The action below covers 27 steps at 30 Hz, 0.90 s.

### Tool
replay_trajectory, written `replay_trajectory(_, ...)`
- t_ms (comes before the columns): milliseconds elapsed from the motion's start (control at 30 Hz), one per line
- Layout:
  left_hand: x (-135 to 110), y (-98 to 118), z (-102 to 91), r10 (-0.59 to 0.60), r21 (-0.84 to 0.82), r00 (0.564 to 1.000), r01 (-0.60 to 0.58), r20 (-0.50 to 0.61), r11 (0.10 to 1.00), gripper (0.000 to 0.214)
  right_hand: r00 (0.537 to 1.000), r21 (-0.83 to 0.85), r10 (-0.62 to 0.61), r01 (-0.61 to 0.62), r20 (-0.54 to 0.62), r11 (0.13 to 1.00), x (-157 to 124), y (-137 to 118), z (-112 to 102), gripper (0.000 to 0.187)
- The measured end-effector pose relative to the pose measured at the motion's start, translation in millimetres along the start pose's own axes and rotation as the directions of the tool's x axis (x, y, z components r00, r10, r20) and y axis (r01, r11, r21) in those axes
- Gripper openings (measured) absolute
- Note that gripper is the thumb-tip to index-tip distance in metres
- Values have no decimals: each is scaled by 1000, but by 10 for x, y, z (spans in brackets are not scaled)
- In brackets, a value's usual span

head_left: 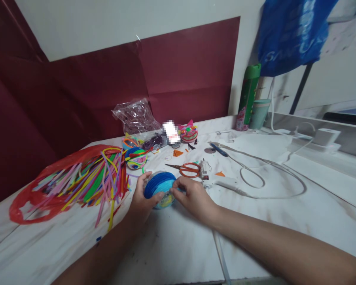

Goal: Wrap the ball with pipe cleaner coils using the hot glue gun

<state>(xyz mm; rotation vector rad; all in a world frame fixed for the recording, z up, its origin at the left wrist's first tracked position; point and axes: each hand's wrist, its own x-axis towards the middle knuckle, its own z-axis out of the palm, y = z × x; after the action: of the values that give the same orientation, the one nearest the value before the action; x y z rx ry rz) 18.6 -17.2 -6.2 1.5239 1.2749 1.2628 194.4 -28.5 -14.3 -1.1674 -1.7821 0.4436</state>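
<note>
Steadiness helps, I'd judge: left hand [142,199] cupped round the blue ball [160,185] between the near and back edges of the table [269,241], right hand [195,196] pinched narrow at its side, on what I can't tell, best pressing gently along 1 band at a time.

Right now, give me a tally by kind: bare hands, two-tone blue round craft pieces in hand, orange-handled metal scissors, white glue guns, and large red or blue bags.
Bare hands, left and right: 2
Two-tone blue round craft piece: 1
Orange-handled metal scissors: 1
White glue gun: 1
Large bags, red and blue: 2
Total: 7
</note>
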Motion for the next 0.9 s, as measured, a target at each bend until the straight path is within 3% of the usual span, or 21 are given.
replay_trajectory(167, 10, 26, 8, -23, -69, 999, 25, 31, 997, 79, 1000, -17, -25, 25, 0, 1000, 4, 19, -5, 10)
replay_trajectory(400, 25, 67, 10, -13, 85, 1000, 14, -10, 996, 73, 999, -29, -51, 52, 9, 998, -6, 8, 4, 9)
replay_trajectory(600, 37, 3, 10, 29, -8, 997, -29, -67, 1000, 70, 997, 8, -60, 60, -44, 998, -10, 16, -12, 9)
replay_trajectory(900, 40, -36, -15, 65, 0, 997, -65, -38, 998, 73, 997, 24, -50, 52, -50, 998, -8, 26, 2, 8)
